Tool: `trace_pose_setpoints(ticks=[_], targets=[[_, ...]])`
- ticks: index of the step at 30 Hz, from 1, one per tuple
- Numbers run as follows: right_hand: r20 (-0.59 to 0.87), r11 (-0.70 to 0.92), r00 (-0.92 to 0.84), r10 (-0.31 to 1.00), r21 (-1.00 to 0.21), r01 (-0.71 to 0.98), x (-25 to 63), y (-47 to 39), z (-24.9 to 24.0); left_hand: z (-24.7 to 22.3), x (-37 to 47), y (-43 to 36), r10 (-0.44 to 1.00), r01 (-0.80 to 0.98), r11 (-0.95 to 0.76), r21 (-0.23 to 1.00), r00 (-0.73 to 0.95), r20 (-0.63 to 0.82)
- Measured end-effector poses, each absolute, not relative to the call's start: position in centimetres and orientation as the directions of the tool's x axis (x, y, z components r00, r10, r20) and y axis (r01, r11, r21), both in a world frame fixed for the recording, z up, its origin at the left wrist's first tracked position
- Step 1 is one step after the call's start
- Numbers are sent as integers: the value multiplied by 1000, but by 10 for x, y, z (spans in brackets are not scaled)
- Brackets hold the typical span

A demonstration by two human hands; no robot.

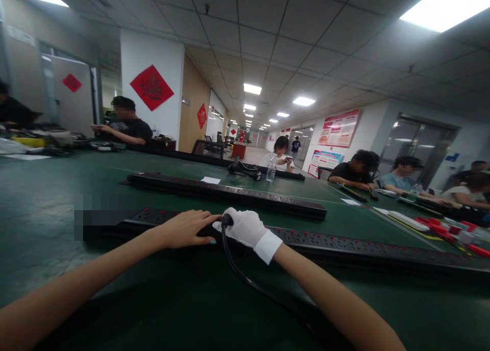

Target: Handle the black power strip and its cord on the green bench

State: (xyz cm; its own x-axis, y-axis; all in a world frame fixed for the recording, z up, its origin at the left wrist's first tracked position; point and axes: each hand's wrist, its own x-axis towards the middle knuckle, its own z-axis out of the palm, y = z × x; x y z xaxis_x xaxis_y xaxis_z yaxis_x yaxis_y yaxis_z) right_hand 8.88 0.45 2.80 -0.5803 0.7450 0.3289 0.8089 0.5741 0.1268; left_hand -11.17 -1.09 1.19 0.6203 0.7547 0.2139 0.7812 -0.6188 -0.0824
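A long black power strip (337, 242) with rows of sockets and red dots lies across the table before me. My left hand (189, 228), bare, grips it from above, with the fingers over its top and the thumb against the near side. In a white glove, my right hand (245, 228) is closed around a black plug (227, 220) at the strip's top, right beside my left fingertips. I cannot tell whether the plug sits in a socket. From the plug a black cable (245, 278) curves down toward me.
Behind lies a second black power strip (229, 194), with a white paper slip (210, 180), a coiled black cable (245, 170) and a plastic bottle (271, 168) beyond. Red and white items (451, 232) lie at the right. Several people sit around the green table (49, 187).
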Motion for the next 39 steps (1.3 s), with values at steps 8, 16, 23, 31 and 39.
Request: trace_pose_setpoints(ticks=[8, 16, 23, 31, 39], targets=[[329, 563, -569, 754, 125, 817, 88, 4, 28, 13, -112, -12, 766, 789, -608, -88, 612, 199], [335, 548, -556, 761, 128, 827, 87, 1, 30, 14, -112, -11, 761, 783, -617, -83, 620, 189], [350, 543, -556, 754, 146, 827, 87, 0, 29, 13, -112, -9, 749, 774, -627, -88, 631, 202], [363, 527, -546, 755, 159, 835, 86, -1, 29, 15, -111, -12, 750, 775, -624, -104, 631, 197], [328, 531, -541, 775, 128, 838, 86, -3, 31, 14, -111, -11, 753, 779, -617, -110, 625, 205]])
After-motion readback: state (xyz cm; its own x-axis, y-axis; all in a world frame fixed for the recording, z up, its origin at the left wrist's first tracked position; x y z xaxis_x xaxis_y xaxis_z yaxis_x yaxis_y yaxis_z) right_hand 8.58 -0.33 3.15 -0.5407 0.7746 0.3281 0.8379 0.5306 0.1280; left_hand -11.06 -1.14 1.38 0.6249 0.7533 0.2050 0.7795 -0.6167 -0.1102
